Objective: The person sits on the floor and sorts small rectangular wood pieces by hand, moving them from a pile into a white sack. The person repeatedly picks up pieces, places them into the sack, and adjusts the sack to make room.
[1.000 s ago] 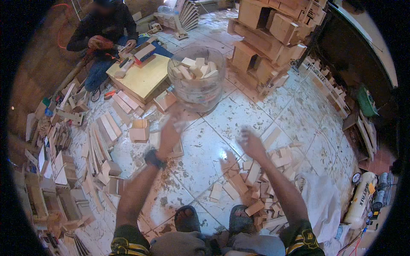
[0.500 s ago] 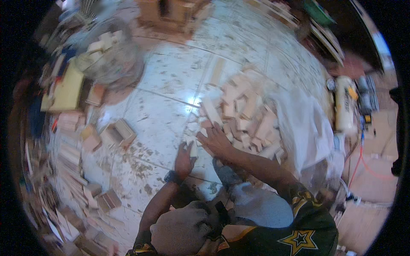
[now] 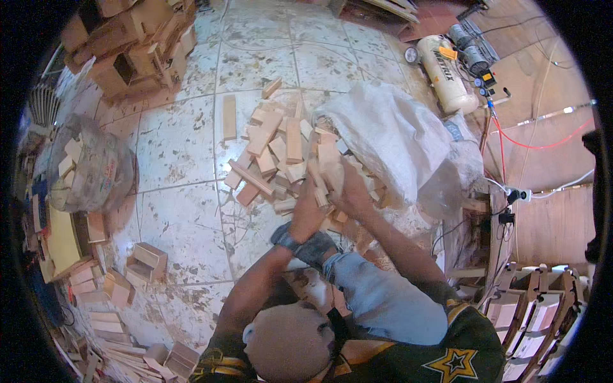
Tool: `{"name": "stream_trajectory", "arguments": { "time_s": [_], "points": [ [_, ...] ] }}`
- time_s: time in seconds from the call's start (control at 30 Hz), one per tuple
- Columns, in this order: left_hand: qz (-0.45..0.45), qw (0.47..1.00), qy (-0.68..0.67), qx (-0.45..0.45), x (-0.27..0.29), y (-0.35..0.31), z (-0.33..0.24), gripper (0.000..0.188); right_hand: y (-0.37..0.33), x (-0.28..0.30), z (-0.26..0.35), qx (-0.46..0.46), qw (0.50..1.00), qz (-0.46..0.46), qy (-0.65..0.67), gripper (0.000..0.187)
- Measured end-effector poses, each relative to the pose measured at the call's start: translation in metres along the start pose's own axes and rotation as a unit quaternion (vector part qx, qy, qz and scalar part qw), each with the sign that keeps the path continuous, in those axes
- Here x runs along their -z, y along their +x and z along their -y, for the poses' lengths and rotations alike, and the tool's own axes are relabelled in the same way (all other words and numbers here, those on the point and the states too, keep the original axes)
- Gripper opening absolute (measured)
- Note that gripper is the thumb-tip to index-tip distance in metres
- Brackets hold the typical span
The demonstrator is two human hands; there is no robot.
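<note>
My left hand (image 3: 310,209) and my right hand (image 3: 354,191) are close together at the near right side of a heap of loose wooden blocks (image 3: 262,134). A pale wooden block (image 3: 330,165) stands between them, slightly blurred, with the fingers of both hands closed about its sides. Which other pieces the fingers touch is hard to make out. The heap spreads beyond and to the left of my hands, with short flat offcuts lying at many angles. A white sack (image 3: 389,137) lies just right of the pile.
A beige air compressor (image 3: 444,76) with a red hose stands at the far right. At the left are a clear plastic bag (image 3: 96,172) of wood pieces and small wooden boxes (image 3: 148,260). Larger wooden boxes (image 3: 131,73) are stacked far left. Dirt marks the tiled floor (image 3: 179,223).
The view has swung right. My hands have moved from the pile's near left edge to its near right side, and both now close about a pale block.
</note>
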State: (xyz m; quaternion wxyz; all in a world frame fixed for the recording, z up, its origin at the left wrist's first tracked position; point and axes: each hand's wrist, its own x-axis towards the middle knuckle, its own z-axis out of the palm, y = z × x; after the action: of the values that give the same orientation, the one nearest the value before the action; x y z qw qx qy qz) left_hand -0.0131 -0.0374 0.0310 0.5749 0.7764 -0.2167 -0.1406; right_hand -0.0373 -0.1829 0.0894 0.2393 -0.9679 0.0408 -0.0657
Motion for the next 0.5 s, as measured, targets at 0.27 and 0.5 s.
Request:
{"name": "stream_trajectory", "arguments": {
  "time_s": [0.27,0.5],
  "points": [
    [0.11,0.993,0.008,-0.046,0.02,0.012,-0.025,0.086,-0.092,0.045,-0.083,-0.212,0.922,-0.319,-0.054,0.099],
    [0.045,0.98,0.146,-0.131,0.064,0.121,-0.005,0.037,-0.202,-0.084,-0.12,-0.613,0.742,-0.012,0.27,0.079]
  ]
}}
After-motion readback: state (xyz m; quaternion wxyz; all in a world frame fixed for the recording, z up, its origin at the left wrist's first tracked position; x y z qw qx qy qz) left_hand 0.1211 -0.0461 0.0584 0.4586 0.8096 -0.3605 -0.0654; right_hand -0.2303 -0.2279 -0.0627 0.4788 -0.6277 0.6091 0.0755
